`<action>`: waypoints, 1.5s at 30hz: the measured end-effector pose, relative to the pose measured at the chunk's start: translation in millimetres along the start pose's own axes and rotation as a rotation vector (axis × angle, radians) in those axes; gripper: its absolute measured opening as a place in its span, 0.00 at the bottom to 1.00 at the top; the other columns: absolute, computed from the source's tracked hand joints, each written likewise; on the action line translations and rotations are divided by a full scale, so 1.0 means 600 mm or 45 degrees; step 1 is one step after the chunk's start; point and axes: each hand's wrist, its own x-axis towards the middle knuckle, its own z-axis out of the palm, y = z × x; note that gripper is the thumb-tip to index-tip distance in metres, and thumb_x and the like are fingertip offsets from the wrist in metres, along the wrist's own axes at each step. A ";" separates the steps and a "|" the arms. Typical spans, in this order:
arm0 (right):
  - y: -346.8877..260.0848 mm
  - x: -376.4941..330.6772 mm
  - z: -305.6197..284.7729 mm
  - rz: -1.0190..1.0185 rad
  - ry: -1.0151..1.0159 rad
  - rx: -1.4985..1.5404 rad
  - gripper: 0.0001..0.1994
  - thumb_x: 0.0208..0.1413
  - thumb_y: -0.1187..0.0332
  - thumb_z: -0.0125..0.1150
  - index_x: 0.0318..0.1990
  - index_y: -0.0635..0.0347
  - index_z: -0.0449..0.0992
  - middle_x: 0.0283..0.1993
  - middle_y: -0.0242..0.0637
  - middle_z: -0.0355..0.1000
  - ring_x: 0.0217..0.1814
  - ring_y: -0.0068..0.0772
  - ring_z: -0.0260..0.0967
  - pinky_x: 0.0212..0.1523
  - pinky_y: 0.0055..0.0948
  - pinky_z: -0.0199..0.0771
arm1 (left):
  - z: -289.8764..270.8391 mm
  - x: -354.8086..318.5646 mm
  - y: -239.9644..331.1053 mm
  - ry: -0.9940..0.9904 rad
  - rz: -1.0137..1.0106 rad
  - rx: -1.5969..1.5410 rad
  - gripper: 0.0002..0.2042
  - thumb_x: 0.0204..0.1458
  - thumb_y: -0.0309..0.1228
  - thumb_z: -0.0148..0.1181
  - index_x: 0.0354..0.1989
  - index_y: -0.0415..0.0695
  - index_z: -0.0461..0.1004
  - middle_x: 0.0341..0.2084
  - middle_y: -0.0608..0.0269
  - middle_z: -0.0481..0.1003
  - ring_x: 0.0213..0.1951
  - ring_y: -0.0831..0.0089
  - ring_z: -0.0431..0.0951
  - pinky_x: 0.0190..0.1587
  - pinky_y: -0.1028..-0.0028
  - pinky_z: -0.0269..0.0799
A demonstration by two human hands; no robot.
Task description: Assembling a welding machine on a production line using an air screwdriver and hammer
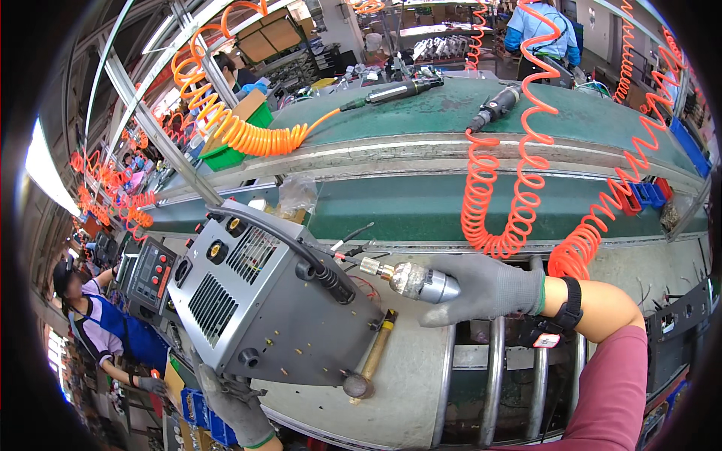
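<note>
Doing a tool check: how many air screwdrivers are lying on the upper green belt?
2: a black air screwdriver at the belt's middle, on an orange hose, and a dark one right of it, on a red hose. Others may be hidden.

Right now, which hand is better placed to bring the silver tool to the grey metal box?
Probably right. The right hand already grips the silver tool, tip toward the grey metal box. The left hand holds the box's lower corner.

Pale workbench [406, 391] with metal rollers [492, 376], grey metal machine casing [263, 301] resting tilted on it, wooden-handled mallet [372, 357] just right of casing, green conveyor belt [451, 203] beyond casing, two pneumatic drivers [395, 92] on farther green shelf [571, 128]
</note>
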 end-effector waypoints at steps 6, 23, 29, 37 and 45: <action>0.016 -0.001 0.005 -0.007 0.014 -0.009 0.36 0.46 0.48 0.68 0.58 0.61 0.66 0.48 0.46 0.71 0.51 0.38 0.70 0.53 0.33 0.68 | 0.020 -0.009 0.007 -0.069 0.072 0.026 0.26 0.61 0.44 0.47 0.63 0.41 0.58 0.51 0.51 0.70 0.47 0.65 0.76 0.44 0.69 0.77; 0.002 0.001 -0.003 0.116 -0.054 -0.059 0.36 0.46 0.47 0.67 0.59 0.60 0.66 0.47 0.45 0.72 0.50 0.37 0.70 0.53 0.32 0.68 | 0.008 0.002 0.001 -0.157 0.094 0.067 0.28 0.60 0.45 0.46 0.65 0.42 0.55 0.53 0.52 0.68 0.49 0.64 0.74 0.46 0.68 0.75; 0.003 -0.002 -0.001 0.016 0.026 -0.007 0.33 0.47 0.46 0.67 0.54 0.61 0.68 0.44 0.45 0.72 0.46 0.37 0.70 0.50 0.33 0.69 | 0.002 0.004 0.004 -0.192 0.095 0.126 0.35 0.57 0.47 0.50 0.66 0.37 0.50 0.55 0.49 0.65 0.54 0.62 0.71 0.53 0.65 0.72; -0.068 -0.015 0.003 0.348 0.031 -0.331 0.35 0.46 0.43 0.63 0.54 0.60 0.68 0.46 0.52 0.72 0.49 0.47 0.72 0.49 0.37 0.71 | 0.020 -0.003 0.007 -0.211 0.142 0.208 0.29 0.60 0.45 0.47 0.65 0.41 0.55 0.49 0.56 0.70 0.45 0.70 0.75 0.41 0.75 0.75; -0.157 -0.022 0.007 0.492 -0.035 -0.187 0.35 0.47 0.43 0.63 0.54 0.61 0.66 0.39 0.50 0.73 0.42 0.50 0.74 0.44 0.39 0.73 | 0.010 -0.001 0.009 -0.220 0.132 0.321 0.35 0.57 0.49 0.51 0.65 0.37 0.52 0.55 0.48 0.65 0.53 0.60 0.72 0.53 0.64 0.71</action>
